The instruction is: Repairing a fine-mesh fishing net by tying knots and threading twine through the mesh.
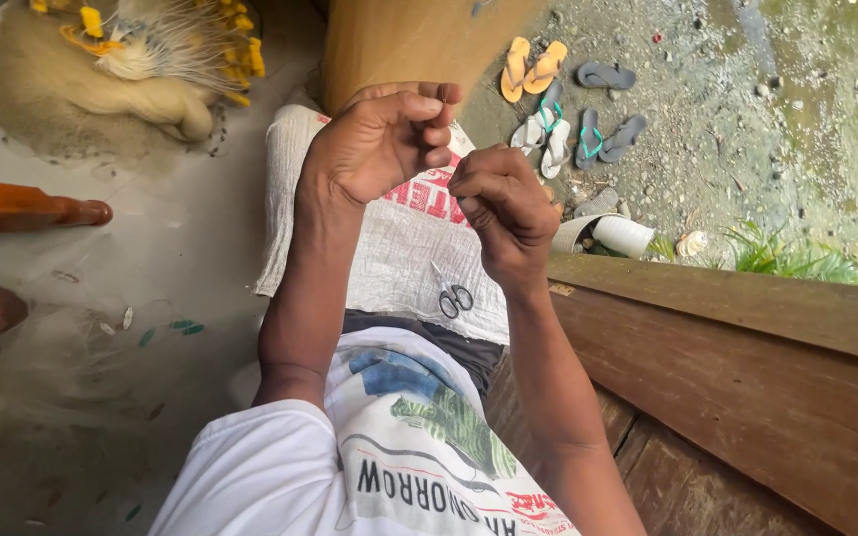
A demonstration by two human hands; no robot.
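1. Left hand [374, 144] and right hand [503, 208] raised close together over the white woven sack [369, 248] on the lap; fingers curled and pinched together, on fine line I judge, too thin to see
2. Best done with pinches tight, hands near, tension even
3. Fishing net [62, 357]: pale, sheer mesh with small floats, on floor at left
4. Scissors [452, 295] lie on sack
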